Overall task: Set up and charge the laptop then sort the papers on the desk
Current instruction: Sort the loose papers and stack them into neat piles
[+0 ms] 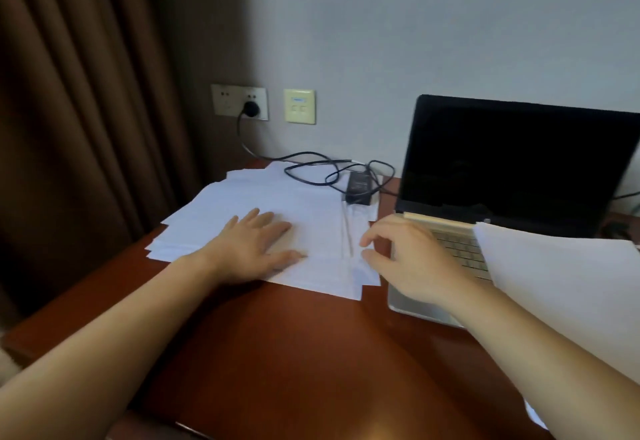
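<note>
Your laptop [519, 162] runs off the right edge, its keyboard half hidden under a loose sheet [561, 273] that is cut off there too. Your right hand [408, 263] is blurred; whether it pinches the papers [277, 197] cannot be told. Their print is too faint to read.

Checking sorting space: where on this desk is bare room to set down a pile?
Bare desk lies in front of the papers, out to the near edge. The back is crowded: the charger brick and cable fill the gap between papers and laptop.
</note>
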Tool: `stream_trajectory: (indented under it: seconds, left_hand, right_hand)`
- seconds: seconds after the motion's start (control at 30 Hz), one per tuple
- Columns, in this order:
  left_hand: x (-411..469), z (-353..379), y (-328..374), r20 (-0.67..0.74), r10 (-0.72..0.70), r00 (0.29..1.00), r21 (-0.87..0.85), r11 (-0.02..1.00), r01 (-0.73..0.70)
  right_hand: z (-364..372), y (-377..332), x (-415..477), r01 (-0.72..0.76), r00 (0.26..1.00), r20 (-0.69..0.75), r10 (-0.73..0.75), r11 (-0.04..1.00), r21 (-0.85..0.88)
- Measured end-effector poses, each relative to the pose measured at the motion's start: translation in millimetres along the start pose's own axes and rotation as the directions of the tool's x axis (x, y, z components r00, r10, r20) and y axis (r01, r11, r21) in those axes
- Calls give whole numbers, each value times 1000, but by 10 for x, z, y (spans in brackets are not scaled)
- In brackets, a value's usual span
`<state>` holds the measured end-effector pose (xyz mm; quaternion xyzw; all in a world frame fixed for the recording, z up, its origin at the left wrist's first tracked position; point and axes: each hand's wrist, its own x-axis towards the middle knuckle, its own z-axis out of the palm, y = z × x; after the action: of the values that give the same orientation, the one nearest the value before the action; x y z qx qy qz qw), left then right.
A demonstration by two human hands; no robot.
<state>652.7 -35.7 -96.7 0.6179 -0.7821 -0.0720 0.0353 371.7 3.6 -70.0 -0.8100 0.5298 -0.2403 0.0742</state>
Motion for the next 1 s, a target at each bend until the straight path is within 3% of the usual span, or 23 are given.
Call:
stream_trajectory:
  seconds: [0.17,0.23,0.53,0.67,0.87,1.0]
  left_hand:
    - [-23,84,-52,1,86,996,-78,993,-86]
    - [-14,71,-54,-49,120,992,-67,990,-123]
    - [-24,29,-45,-229,278,933,-2,958,-286]
    - [-27,60,-1,-315,283,906,66,959,-277]
    - [-24,105,-44,-479,315,819,52,942,-331]
    - [-33,109,-46,-540,329,775,0,920,-391]
  right_hand:
    - [376,-212,300,99,959,268,-95,995,0]
    - [496,-233,351,112,950,296,-98,993,-33]
    - [608,-230,359,159,984,110,-139,967,-201]
    - [600,-233,363,111,994,52,-101,957,-267]
    - [582,-221,359,110,993,-28,-115,985,-134]
    - [598,-246,361,178,984,10,-179,968,-175]
